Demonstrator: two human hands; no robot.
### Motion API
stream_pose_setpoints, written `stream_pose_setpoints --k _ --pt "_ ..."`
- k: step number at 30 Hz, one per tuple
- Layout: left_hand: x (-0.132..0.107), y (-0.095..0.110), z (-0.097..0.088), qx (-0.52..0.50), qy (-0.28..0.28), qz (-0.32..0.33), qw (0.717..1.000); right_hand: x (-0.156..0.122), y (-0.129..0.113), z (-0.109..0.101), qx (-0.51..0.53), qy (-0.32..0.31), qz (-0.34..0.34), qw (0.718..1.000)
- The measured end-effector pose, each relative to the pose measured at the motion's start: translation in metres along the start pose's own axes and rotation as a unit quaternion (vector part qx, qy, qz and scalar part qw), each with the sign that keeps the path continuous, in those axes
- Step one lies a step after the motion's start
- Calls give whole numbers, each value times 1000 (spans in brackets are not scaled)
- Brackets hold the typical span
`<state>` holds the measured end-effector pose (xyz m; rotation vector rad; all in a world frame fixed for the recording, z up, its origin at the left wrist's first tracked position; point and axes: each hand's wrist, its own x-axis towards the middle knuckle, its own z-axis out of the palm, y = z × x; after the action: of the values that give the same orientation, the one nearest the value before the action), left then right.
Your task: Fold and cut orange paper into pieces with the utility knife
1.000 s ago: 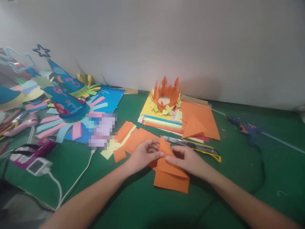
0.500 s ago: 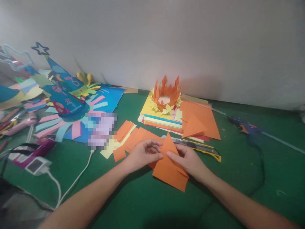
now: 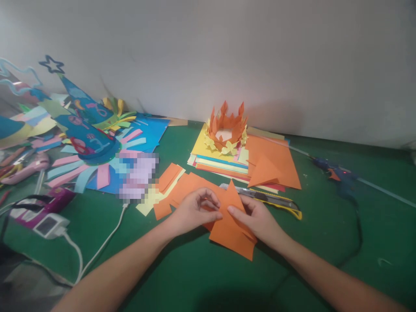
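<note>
While the right fingers (image 3: 238, 213) pinch it, orange paper (image 3: 232, 236) tapers to a sharp tip, left fingers (image 3: 210, 216) half-curled alongside, hold unclear.

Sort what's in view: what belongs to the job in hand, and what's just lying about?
Belongs: pointed orange paper, pinched in the right grip, left grip at its edge; likely the loose orange pieces; perhaps the utility knife.

Apparently just lying about, untouched: blue glue gun; orange crown; blue cone hats; power strip.

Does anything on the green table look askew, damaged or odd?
Yes: left of the bare left hand, a lavender object looks odd, obscured by blocky pixels, with a slim white cable at its near edge. I see no spill.
</note>
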<state>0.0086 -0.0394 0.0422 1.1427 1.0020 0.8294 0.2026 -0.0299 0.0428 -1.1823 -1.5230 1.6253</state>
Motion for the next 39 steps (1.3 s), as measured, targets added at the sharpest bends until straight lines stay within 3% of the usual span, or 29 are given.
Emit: stream_pose_setpoints --k 19,30,39 --pt "0 1 2 9 10 9 1000 1 -1 0 -7 -1 -4 1000" --pt "-6 7 3 77 -57 37 995 0 -1 -2 -29 44 -10 999" --pt "-8 10 4 71 -71 25 995 1 -3 -4 -41 82 -34 995"
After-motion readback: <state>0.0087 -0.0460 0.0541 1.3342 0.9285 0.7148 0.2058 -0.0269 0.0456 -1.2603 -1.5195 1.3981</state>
